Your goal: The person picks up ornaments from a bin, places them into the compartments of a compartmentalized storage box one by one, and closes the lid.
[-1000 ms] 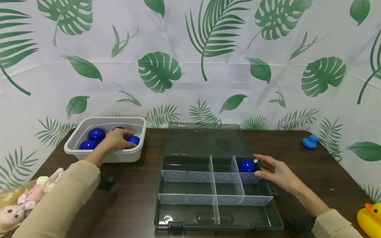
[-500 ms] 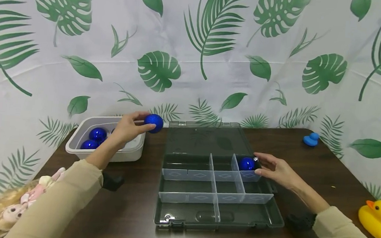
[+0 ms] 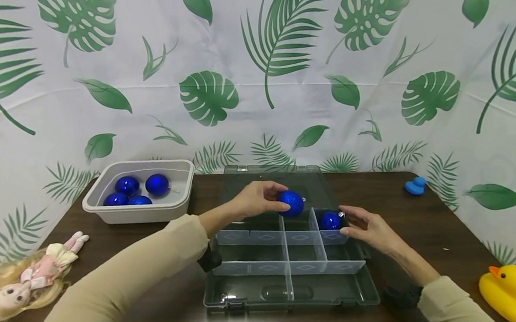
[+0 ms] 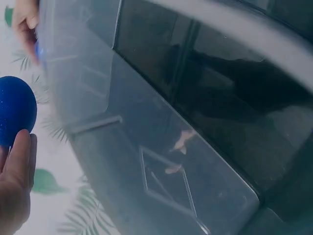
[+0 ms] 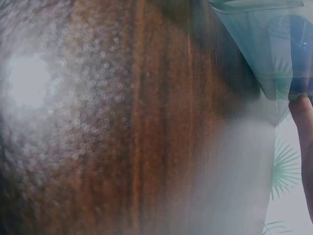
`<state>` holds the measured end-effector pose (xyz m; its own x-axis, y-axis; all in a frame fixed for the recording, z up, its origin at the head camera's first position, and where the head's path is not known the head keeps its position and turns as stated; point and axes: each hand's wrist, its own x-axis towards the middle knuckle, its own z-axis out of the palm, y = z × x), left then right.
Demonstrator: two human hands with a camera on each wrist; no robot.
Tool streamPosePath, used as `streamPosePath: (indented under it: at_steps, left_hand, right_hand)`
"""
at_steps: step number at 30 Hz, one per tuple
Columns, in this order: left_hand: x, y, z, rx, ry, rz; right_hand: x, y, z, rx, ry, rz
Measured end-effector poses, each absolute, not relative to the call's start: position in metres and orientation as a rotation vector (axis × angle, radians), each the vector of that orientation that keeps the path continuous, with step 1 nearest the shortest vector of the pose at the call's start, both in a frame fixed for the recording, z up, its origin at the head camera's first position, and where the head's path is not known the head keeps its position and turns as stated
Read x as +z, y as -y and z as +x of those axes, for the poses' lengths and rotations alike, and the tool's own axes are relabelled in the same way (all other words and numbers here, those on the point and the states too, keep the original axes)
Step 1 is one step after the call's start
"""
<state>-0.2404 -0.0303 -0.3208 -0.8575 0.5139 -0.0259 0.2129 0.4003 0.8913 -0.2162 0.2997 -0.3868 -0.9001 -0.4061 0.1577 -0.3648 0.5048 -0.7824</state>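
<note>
In the head view my left hand point(image 3: 260, 199) pinches a glittery blue bauble point(image 3: 290, 203) between thumb and fingers. It hangs above the back of the compartment box point(image 3: 248, 297), its silver cap toward the right. The left wrist view shows this bauble point(image 4: 15, 110) with fingertips against it. A shiny blue bauble point(image 3: 329, 220) lies in the box's back right compartment. My right hand point(image 3: 372, 230) is at that corner, index finger above and thumb below the bauble's cap. Whether it grips the bauble or the box wall is unclear. In the right wrist view a finger point(image 5: 304, 122) touches that corner.
A white tub point(image 3: 137, 216) with several blue baubles stands at the back left. A doll point(image 3: 39, 275) lies at the left edge. To the right are a small blue duck point(image 3: 415, 186) and a large yellow duck point(image 3: 509, 296). The box's lid point(image 3: 238, 184) is folded back.
My left hand has lifted the glittery bauble out of the white tub and carried it right, over the compartment box. My right hand has stayed at the box corner.
</note>
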Motion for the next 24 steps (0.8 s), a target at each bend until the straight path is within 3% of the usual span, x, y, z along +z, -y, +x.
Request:
streamPosePath:
  at_steps: [14,19,24]
  left_hand:
    - [-0.328,0.018,-0.233,1.140,-2.502,0.741]
    - [-0.320,0.047,-0.227,1.256,-2.470,0.718]
    - [-0.309,0.111,-0.233,1.476,-2.528,0.556]
  right_hand:
    - [-0.389,-0.298,-0.216,-1.339,-2.726,-0.695]
    - [-0.392,-0.299,-0.215,-1.333,-2.738,-0.711]
    - [-0.392,-0.301,-0.217,-1.342,-2.748,-0.717]
